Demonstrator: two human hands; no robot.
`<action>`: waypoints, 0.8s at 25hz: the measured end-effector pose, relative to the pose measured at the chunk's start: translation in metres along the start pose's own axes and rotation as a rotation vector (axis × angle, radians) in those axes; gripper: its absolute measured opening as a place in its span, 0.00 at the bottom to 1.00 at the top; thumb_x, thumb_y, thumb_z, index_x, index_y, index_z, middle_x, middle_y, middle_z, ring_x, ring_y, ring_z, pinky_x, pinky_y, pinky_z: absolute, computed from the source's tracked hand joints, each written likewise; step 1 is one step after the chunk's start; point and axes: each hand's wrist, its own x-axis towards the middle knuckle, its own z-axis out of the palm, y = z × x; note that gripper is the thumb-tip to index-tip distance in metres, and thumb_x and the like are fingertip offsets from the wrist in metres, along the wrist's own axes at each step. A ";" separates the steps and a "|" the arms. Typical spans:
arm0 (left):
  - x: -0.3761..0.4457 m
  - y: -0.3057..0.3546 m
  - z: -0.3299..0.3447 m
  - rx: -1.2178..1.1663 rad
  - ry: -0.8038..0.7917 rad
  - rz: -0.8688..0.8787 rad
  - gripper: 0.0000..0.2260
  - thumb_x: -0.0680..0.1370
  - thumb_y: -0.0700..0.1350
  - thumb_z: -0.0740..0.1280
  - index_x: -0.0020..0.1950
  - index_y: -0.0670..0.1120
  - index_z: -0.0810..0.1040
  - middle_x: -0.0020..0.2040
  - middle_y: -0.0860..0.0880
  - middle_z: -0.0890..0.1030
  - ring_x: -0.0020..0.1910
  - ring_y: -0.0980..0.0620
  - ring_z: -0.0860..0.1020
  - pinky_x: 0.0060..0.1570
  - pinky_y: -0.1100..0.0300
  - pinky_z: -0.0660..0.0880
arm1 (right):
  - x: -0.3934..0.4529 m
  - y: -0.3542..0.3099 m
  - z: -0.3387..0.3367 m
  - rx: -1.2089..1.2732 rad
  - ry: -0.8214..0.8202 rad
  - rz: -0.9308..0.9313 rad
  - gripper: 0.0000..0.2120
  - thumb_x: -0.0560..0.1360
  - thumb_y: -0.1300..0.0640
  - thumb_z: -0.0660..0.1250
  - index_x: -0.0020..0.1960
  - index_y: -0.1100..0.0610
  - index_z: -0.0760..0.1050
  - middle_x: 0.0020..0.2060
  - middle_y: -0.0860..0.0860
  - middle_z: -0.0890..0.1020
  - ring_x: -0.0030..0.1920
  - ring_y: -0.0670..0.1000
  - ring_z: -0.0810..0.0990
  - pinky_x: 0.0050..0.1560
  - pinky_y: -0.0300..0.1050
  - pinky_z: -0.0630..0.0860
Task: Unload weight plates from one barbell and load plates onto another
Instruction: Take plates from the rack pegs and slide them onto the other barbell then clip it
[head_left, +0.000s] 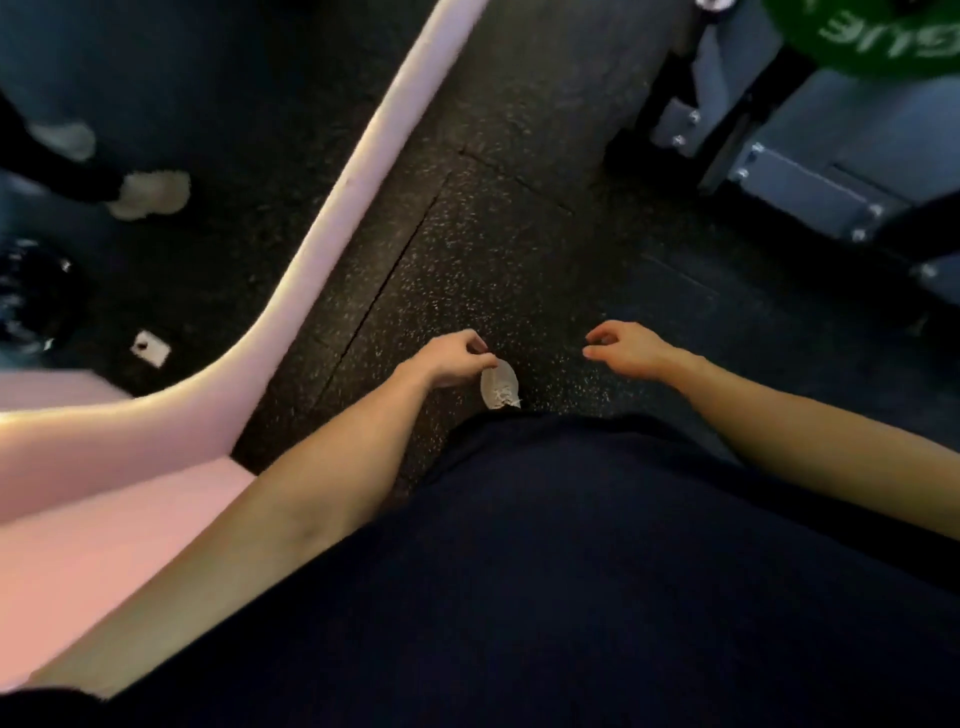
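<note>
A green weight plate (862, 36) with white lettering shows at the top right edge, partly cut off by the frame. It sits above a grey steel rack base (789, 156). My left hand (449, 358) hangs in front of me over the speckled black floor, fingers loosely curled, holding nothing. My right hand (623, 348) hangs a little to the right of it, fingers also loosely curled and empty. Both hands are far from the plate. No barbell is in view.
My white shoe (500, 387) shows just below my left hand. A pink padded edge (332, 208) curves along the left. Beyond it, another person's white shoes (150, 195) stand on the dark floor. A dark round object (31, 306) lies at far left.
</note>
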 end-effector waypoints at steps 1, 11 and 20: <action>0.007 0.010 -0.011 0.049 -0.012 0.032 0.20 0.76 0.59 0.67 0.64 0.51 0.75 0.60 0.49 0.78 0.57 0.49 0.77 0.54 0.58 0.72 | -0.003 0.002 -0.001 0.041 0.029 0.015 0.21 0.78 0.50 0.65 0.69 0.55 0.70 0.65 0.55 0.75 0.57 0.53 0.78 0.58 0.47 0.74; 0.034 0.117 -0.022 0.372 -0.200 0.269 0.22 0.76 0.57 0.67 0.68 0.51 0.72 0.60 0.46 0.76 0.51 0.50 0.76 0.51 0.59 0.71 | -0.052 0.083 0.003 0.482 0.285 0.271 0.26 0.78 0.50 0.65 0.73 0.55 0.64 0.67 0.56 0.73 0.57 0.54 0.77 0.58 0.49 0.74; 0.028 0.196 -0.060 0.264 -0.049 0.351 0.23 0.77 0.57 0.67 0.70 0.55 0.69 0.64 0.47 0.73 0.55 0.51 0.74 0.54 0.58 0.71 | -0.072 0.089 -0.059 0.557 0.509 0.206 0.27 0.78 0.50 0.64 0.74 0.53 0.61 0.72 0.55 0.68 0.67 0.56 0.72 0.65 0.52 0.72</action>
